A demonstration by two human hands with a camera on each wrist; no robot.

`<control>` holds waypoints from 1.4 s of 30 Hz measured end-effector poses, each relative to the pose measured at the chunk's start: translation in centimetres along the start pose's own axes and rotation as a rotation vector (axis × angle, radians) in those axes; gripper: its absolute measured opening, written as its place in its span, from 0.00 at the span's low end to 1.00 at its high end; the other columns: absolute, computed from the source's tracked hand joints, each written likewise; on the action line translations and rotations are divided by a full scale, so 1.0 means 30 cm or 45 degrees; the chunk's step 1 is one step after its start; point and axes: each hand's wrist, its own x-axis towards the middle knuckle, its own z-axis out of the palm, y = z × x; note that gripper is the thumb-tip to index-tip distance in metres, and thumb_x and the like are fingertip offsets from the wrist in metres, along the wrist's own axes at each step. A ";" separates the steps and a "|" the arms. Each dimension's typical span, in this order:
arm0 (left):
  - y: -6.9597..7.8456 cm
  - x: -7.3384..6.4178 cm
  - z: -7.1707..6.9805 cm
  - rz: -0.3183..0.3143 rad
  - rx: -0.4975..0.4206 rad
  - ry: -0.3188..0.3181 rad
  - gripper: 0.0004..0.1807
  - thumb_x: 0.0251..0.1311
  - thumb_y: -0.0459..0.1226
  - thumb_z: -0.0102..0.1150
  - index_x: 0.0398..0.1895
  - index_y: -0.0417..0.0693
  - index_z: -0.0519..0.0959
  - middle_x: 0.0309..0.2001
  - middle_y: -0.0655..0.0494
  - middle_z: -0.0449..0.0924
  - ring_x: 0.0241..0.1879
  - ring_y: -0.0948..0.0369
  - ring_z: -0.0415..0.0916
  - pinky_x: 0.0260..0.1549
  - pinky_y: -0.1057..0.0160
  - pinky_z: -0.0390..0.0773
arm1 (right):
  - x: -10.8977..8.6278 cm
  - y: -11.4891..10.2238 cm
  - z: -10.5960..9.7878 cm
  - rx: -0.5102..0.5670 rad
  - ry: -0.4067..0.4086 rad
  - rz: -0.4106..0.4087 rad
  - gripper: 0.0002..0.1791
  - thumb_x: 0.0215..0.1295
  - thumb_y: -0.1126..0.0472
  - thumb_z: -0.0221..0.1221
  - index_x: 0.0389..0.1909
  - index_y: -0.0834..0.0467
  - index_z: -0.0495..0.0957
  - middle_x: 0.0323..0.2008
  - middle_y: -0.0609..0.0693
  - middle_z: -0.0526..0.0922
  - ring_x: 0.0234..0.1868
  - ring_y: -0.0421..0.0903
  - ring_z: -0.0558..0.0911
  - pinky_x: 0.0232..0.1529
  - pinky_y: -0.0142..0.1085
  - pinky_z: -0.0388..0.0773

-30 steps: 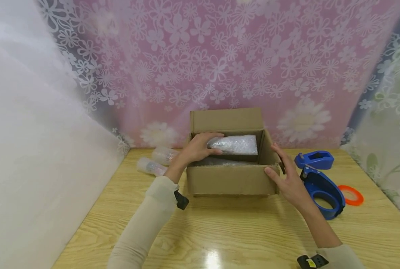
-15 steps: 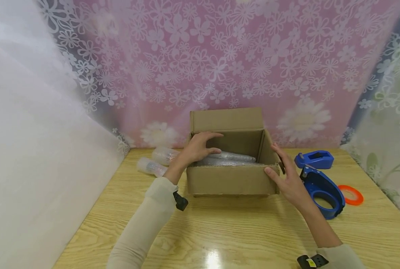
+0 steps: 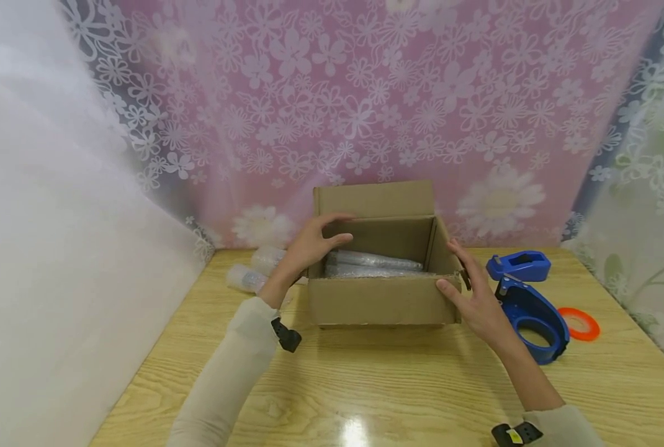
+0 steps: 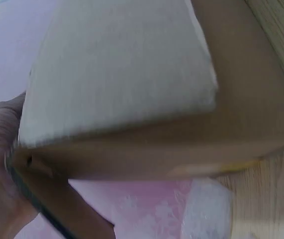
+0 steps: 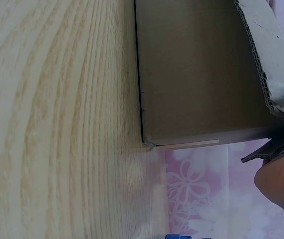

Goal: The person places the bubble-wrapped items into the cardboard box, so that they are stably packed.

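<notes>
An open cardboard box (image 3: 385,302) stands on the table with its back flap raised. Inside lie bubble-wrapped packages (image 3: 379,261). My left hand (image 3: 308,244) is at the box's left end, thumb and fingers spread apart with nothing between them. In the left wrist view that hand (image 4: 2,159) shows at the left, beside a raised cardboard flap (image 4: 122,64). My right hand (image 3: 480,307) grips the front right corner, thumb on the front wall and fingers along the right side. The right wrist view shows the box's wall (image 5: 201,74) close up.
Two bubble-wrapped bundles (image 3: 246,279) lie left of the box, partly behind my left arm. To the right are a blue desktop tape dispenser (image 3: 537,272), a blue handheld tape dispenser (image 3: 526,303) and an orange tape roll (image 3: 593,326). A floral curtain (image 3: 365,118) hangs behind.
The bubble-wrapped package my left hand held over the box has dropped in beside another. My left hand has since drawn back leftward to the box's left end. The right hand keeps its grip.
</notes>
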 end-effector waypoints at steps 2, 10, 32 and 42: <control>-0.009 -0.017 -0.018 -0.031 -0.044 0.001 0.25 0.71 0.44 0.66 0.70 0.56 0.78 0.67 0.62 0.78 0.71 0.57 0.70 0.69 0.47 0.70 | 0.000 0.000 -0.001 -0.001 0.001 -0.004 0.41 0.77 0.64 0.59 0.84 0.48 0.51 0.84 0.53 0.45 0.83 0.60 0.42 0.72 0.75 0.43; -0.056 -0.072 -0.103 -0.021 -0.009 0.068 0.24 0.74 0.49 0.62 0.69 0.57 0.78 0.69 0.60 0.77 0.71 0.52 0.71 0.70 0.48 0.70 | 0.005 0.009 0.002 0.006 0.002 -0.025 0.42 0.76 0.66 0.60 0.84 0.48 0.51 0.84 0.53 0.45 0.82 0.62 0.43 0.71 0.76 0.44; -0.301 -0.256 -0.282 -0.338 0.106 0.085 0.23 0.78 0.43 0.57 0.72 0.48 0.75 0.72 0.44 0.72 0.73 0.43 0.65 0.74 0.41 0.62 | 0.004 0.012 -0.003 -0.006 -0.002 -0.013 0.41 0.78 0.63 0.58 0.84 0.46 0.50 0.84 0.52 0.44 0.83 0.61 0.42 0.72 0.76 0.43; -0.419 -0.340 -0.290 -0.475 0.165 0.042 0.26 0.78 0.43 0.56 0.73 0.42 0.73 0.72 0.39 0.70 0.73 0.39 0.65 0.72 0.36 0.62 | 0.002 0.012 0.003 0.013 -0.002 -0.011 0.41 0.78 0.63 0.58 0.84 0.46 0.51 0.84 0.47 0.44 0.83 0.60 0.41 0.72 0.75 0.43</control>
